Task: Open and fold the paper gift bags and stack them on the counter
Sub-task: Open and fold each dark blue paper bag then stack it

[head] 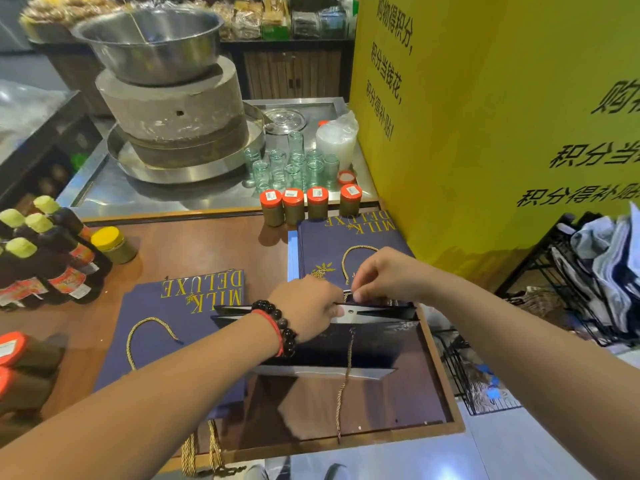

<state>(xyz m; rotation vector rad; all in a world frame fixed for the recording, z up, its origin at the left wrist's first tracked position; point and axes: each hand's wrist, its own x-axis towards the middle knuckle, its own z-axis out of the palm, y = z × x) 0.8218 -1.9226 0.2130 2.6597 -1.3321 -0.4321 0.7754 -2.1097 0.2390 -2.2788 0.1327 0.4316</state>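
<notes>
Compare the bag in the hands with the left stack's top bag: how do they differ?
The held bag stands with its mouth parted; the left bag lies flat and closed. The left hand and right hand grip the held bag's rim; nothing grips the left bag. The left bag's MILK DELUXE lettering shows; the held bag's does not. Both are navy with gold cord handles.

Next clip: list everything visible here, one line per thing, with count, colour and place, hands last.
open bag: one, navy, counter front, between both hands
bag stacks: two, navy with gold print, flat at counter left and right
counter: one, brown wood
red-lid jars: four, counter back edge
yellow-lid jar: one, counter left
dark bottles: several, pale green caps, far left
glass jars: many, clear, steel top behind
stone mill: one, grey, steel basin on top
yellow board: one, black print, right
left hand: holds the bag's top edge
right hand: pinches the bag's top edge
</notes>
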